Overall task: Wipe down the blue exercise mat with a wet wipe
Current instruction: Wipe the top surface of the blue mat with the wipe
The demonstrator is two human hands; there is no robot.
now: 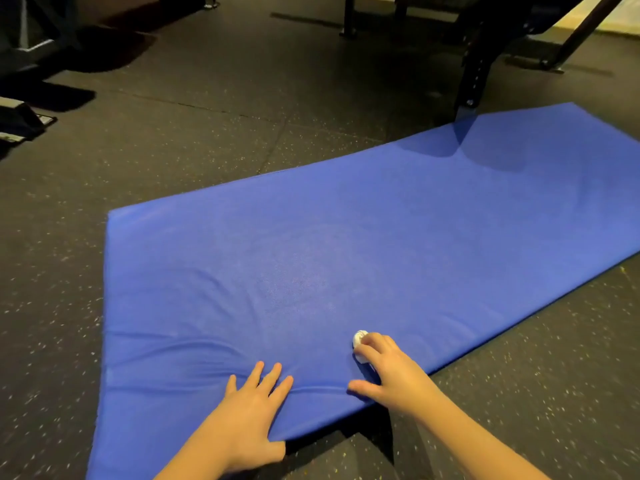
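The blue exercise mat (346,244) lies flat on the dark speckled floor, running from the near left to the far right. My left hand (247,417) presses flat on the mat's near edge with straight fingers, and the mat creases around it. My right hand (388,370) is to its right near the same edge, its fingers curled over a small crumpled white wet wipe (359,338) held against the mat. Only part of the wipe shows beyond the fingertips.
A black metal equipment frame (472,74) stands at the mat's far edge and casts a shadow on it. More dark gym equipment (20,123) sits at the far left. Speckled rubber floor (173,133) surrounds the mat.
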